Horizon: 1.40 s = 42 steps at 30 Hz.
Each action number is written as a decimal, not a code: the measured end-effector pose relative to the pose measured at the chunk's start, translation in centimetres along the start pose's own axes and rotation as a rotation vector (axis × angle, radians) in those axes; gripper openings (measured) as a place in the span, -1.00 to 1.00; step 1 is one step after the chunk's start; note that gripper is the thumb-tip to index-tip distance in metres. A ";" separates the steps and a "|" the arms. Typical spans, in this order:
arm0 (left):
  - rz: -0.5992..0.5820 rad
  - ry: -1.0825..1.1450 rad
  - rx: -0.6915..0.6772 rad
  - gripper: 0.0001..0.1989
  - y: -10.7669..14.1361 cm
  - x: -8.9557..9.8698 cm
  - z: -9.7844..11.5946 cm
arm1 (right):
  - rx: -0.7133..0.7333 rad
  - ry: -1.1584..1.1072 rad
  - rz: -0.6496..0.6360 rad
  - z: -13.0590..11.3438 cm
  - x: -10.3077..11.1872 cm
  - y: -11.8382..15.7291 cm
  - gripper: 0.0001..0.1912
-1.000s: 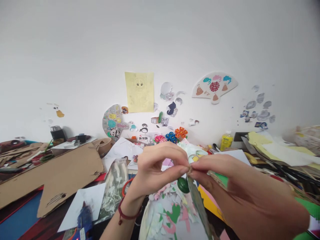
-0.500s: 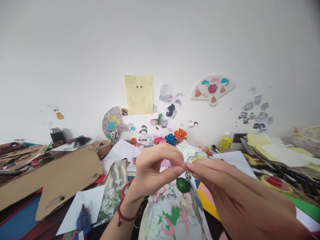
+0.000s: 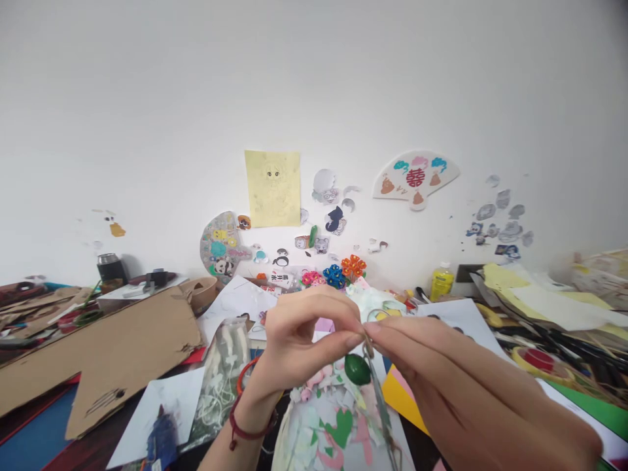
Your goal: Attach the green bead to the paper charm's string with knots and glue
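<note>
Pinching a small metal clasp (image 3: 367, 346) at the middle of the view, between the thumbs and forefingers of both hands, with the fingertips meeting on it. Curling the other fingers of the left hand (image 3: 304, 340) in toward the palm, and keeping the fingers of the right hand (image 3: 471, 386) long and pressed side by side, reaching in from 4 o'clock. Dangling just below the clasp, a green oval bead (image 3: 357, 369) hanging at 6 o'clock, beside a thin grey strand (image 3: 380, 405) running toward 5 o'clock, its material too blurred to tell.

Circling the left wrist, a red cord bracelet (image 3: 248, 428). Spreading beneath the hands, a white sheet (image 3: 294, 445) scattered with paper scraps (image 3: 341, 425) in pink and green. Lying at 8 o'clock, a plastic bag (image 3: 218, 386) of white cords, and at 9 o'clock, a torn cardboard sheet (image 3: 108, 353). Sitting at 3 o'clock, a roll of tape (image 3: 540, 360) among papers. Standing at 1 o'clock, a yellow bottle (image 3: 441, 282). Clustering at 12 o'clock, paper flowers (image 3: 341, 271) against a white wall (image 3: 147, 131), with a paper fan (image 3: 415, 180) and a yellow pencil-drawn sheet (image 3: 272, 188) stuck above.
</note>
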State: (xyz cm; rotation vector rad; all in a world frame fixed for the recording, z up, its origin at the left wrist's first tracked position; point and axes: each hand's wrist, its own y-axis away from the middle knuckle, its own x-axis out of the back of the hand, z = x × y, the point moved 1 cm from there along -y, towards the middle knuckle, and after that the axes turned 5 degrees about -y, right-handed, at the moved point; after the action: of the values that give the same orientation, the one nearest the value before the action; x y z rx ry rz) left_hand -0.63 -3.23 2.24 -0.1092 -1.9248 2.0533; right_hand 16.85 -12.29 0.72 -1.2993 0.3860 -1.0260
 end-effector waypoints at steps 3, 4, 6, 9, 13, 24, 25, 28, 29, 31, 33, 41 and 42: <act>-0.001 -0.012 0.000 -0.97 0.0 0.1 0.0 | 0.085 0.012 -0.095 0.1 0.6 0.0 -0.64; -0.003 -0.017 0.001 -0.97 0.0 0.1 0.0 | 0.093 0.013 -0.116 0.0 0.7 0.0 -0.64; -0.004 -0.026 0.002 -0.97 -0.1 0.1 0.1 | 0.070 0.010 -0.104 -0.1 0.7 0.0 -0.66; 0.001 -0.029 -0.008 -0.97 -0.2 0.0 0.2 | -0.008 0.008 0.020 -0.5 0.1 0.3 -0.68; -0.009 -0.027 -0.011 -0.93 -0.1 0.0 0.2 | -0.033 0.034 0.107 -0.8 -0.7 0.8 -0.67; -0.031 -0.119 -0.048 -0.86 -0.1 0.2 0.3 | 0.112 0.095 -0.020 0.6 0.4 1.6 -0.55; -0.029 -0.126 -0.048 -0.86 -0.1 0.1 0.3 | 0.108 0.103 -0.007 0.6 0.3 1.5 -0.56; -0.020 -0.146 -0.042 -0.88 0.0 0.0 0.3 | 0.143 0.127 0.028 0.3 -0.1 0.5 -0.72; -0.018 -0.152 -0.039 -0.88 0.1 -0.1 0.4 | 0.150 0.134 0.055 0.1 -0.3 0.0 -0.81; -0.024 -0.161 -0.032 -0.87 0.1 0.0 0.4 | 0.107 0.134 0.151 -0.1 -0.6 -1.0 -0.97; -0.047 -0.161 -0.014 -0.86 0.1 0.2 0.5 | 0.041 0.151 0.247 -0.3 -0.9 -1.7 -0.89; -0.107 -0.145 0.055 -0.87 0.0 0.8 0.8 | 0.037 0.129 0.209 0.1 -1.2 -1.9 -0.92; -0.099 -0.154 0.036 -0.86 0.0 0.7 0.9 | 0.023 0.124 0.218 0.0 -1.3 -1.9 -0.92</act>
State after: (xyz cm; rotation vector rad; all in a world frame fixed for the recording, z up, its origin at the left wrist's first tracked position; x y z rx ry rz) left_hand -1.56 -3.89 2.43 0.1542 -1.9385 2.0831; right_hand 15.40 -11.08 2.11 -1.1478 0.5954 -0.9255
